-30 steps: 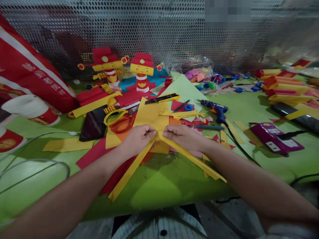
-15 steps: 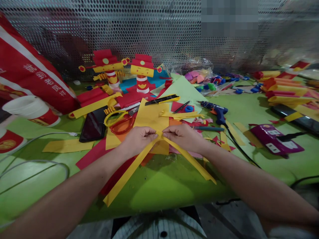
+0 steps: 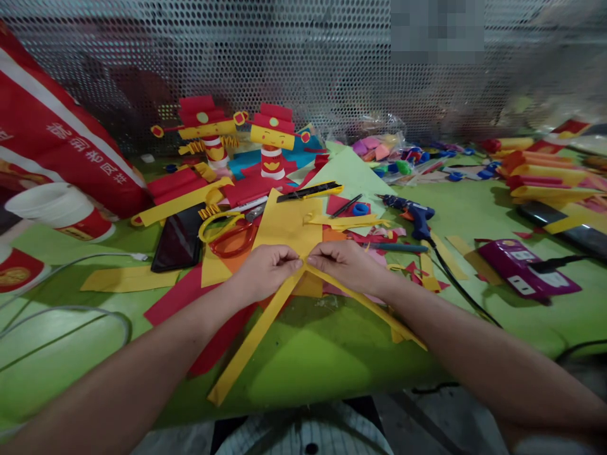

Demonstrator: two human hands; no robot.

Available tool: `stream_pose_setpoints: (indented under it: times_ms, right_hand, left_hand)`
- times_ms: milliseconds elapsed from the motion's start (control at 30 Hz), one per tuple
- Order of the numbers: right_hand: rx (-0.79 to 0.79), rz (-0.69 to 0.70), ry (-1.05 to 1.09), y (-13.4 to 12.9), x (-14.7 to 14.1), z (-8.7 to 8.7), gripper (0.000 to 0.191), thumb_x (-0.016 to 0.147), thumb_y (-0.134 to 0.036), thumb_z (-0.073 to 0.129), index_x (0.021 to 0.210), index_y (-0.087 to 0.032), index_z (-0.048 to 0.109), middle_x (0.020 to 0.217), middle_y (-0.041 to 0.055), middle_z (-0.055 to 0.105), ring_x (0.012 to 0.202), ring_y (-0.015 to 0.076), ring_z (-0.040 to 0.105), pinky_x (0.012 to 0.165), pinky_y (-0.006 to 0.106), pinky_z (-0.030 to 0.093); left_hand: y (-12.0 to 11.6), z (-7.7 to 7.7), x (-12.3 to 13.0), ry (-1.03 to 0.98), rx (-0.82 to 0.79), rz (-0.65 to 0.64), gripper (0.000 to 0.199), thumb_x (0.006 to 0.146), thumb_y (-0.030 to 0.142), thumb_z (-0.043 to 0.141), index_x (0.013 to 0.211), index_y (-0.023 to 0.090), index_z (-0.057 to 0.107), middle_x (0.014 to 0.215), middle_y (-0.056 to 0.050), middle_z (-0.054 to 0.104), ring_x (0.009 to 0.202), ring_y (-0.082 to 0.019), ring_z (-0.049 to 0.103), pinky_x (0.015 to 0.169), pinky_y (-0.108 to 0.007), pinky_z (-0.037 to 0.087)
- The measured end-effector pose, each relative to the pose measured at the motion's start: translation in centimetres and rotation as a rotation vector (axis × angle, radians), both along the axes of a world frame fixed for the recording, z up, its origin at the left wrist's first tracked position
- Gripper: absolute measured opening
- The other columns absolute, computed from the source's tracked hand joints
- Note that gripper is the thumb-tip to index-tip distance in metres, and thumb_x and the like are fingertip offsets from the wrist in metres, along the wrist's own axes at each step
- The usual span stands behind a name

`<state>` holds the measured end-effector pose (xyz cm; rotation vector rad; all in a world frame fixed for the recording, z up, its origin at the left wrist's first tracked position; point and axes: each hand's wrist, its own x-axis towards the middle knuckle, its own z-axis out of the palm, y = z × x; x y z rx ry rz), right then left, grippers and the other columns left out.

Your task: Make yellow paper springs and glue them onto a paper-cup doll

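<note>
Spreading like an inverted V over the green table point(image 3: 303, 361), the yellow paper strips point(image 3: 258, 339) are pinched where they meet, between thumb and fingers of the left hand point(image 3: 266, 270) and the right hand point(image 3: 347, 265), and are framed by both forearms.

1. Left forearm point(image 3: 156, 354): bare, slanting up from the lower-left corner.
2. Right forearm point(image 3: 474, 347): bare, rising from the lower-right corner.
3. Left hand point(image 3: 268, 272): mid-frame, thumb pinched against curled fingers.
4. Right hand point(image 3: 344, 265): just beside it, likewise pinching, fingertips close together.
</note>
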<state>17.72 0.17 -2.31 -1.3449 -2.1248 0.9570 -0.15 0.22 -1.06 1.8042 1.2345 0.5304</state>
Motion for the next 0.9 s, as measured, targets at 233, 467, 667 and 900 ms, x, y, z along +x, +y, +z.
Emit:
stream_pose_setpoints:
  times_ms: [233, 467, 667, 900]
  right_hand:
    - [-0.003, 0.05, -0.04, -0.2, -0.3, 0.2, 0.024, 0.083, -0.03, 0.047, 0.076, -0.014, 0.064, 0.061, -0.0003, 0.058, 0.054, 0.0091, 0.047, 0.049, 0.02, 0.033]
    - [0.538, -0.016, -0.363, -0.5, 0.2, 0.6, 0.022, 0.082, -0.021, 0.054, 0.102, -0.018, 0.062, 0.108, 0.0098, 0.063, 0.093, 0.0214, 0.057, 0.073, 0.032, 0.045]
    - [1.09, 0.1, -0.517, -1.1, -0.5, 0.3, 0.018, 0.087, -0.018, 0.048, 0.089, -0.025, 0.065, 0.1, 0.0022, 0.064, 0.101, 0.0187, 0.05, 0.099, 0.037, 0.029]
    - [1.079, 0.008, -0.294, -0.3, -1.0, -0.8, 0.022, 0.087, -0.022, 0.048, 0.077, -0.024, 0.068, 0.081, 0.003, 0.065, 0.086, 0.0176, 0.052, 0.086, 0.034, 0.035]
  left_hand:
    - [0.0, -0.4, -0.1, -0.061, -0.066, -0.007, 0.025, 0.075, 0.037, 0.054, 0.062, 0.016, 0.058, 0.043, 0.007, 0.038, 0.041, -0.006, 0.033, 0.041, -0.019, 0.024]
    - [0.1, -0.9, 0.4, -0.42, -0.297, 0.301, 0.022, 0.075, 0.033, 0.058, 0.061, 0.016, 0.055, 0.051, 0.002, 0.057, 0.049, -0.01, 0.054, 0.051, -0.022, 0.04]
    - [0.3, -1.4, 0.9, -0.659, -0.377, 0.437, 0.029, 0.062, 0.037, 0.072, 0.057, 0.016, 0.052, 0.048, 0.004, 0.055, 0.044, -0.008, 0.05, 0.047, -0.02, 0.038]
    - [-0.1, -1.4, 1.1, -0.834, -0.47, 0.447, 0.024, 0.059, 0.027, 0.076, 0.058, 0.014, 0.056, 0.048, 0.006, 0.054, 0.044, -0.006, 0.051, 0.048, -0.019, 0.042]
